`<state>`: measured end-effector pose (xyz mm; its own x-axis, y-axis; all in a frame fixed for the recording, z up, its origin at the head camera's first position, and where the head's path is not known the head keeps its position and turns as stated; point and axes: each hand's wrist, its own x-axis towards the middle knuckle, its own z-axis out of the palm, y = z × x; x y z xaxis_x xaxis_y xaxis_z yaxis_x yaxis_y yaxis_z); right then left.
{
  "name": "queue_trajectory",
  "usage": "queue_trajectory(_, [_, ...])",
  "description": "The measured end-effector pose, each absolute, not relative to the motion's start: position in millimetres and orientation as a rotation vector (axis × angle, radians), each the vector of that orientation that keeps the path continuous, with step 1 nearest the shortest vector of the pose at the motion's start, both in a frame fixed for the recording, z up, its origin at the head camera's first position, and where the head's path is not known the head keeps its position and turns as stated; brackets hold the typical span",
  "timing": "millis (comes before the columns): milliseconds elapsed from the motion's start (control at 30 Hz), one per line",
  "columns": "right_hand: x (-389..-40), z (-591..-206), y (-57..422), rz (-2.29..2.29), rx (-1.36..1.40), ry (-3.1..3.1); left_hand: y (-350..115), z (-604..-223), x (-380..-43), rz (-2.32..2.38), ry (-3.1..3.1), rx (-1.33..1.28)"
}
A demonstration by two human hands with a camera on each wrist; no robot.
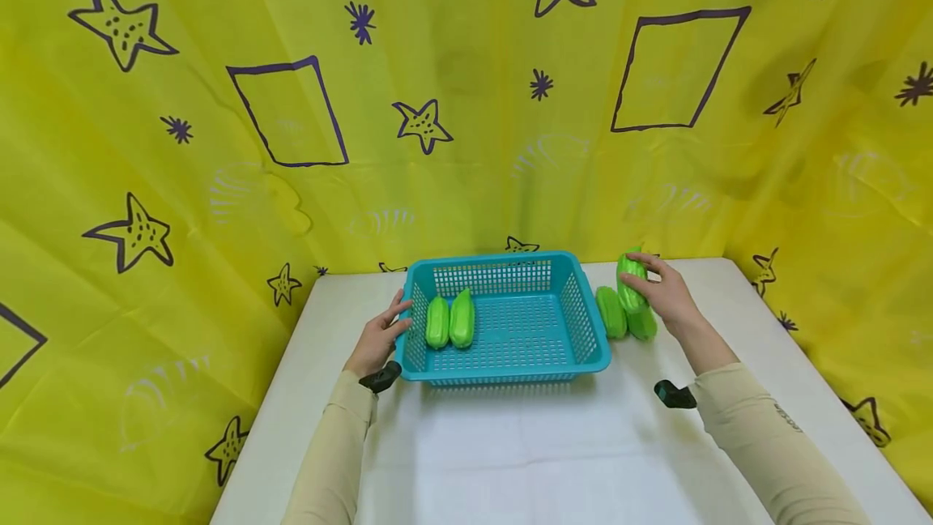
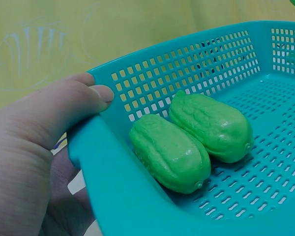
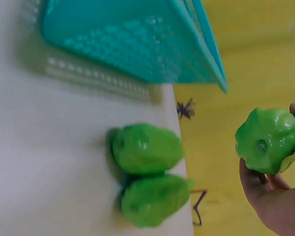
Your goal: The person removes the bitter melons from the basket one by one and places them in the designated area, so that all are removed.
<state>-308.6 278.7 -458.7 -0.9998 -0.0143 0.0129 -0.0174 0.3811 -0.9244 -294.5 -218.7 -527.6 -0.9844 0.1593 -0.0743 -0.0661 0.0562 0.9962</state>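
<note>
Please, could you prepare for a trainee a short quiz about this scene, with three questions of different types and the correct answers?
1. Multiple choice: How many green fruits lie inside the blue-green basket?
A) One
B) Two
C) Four

2. True or false: The left hand grips the basket at its rim.

3. Open question: What does the right hand hold, and where are the two fruits nearest to it?

Key:
1. B.
2. True.
3. It holds one green fruit, raised above the white table; the two other fruits lie close together on the table, to the right of the basket in the head view.
</note>
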Motion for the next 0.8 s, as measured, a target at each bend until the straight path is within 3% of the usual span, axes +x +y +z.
queue_trajectory(400, [-320,-474,339,1.645,-0.051,-2.666,-218,-526,-296,2.058,2.156,0.085])
queue_trajectory(800, [-328,-507,357,1.520,-0.071,-2.863,-217,-528,-296,2.077,2.139,0.114])
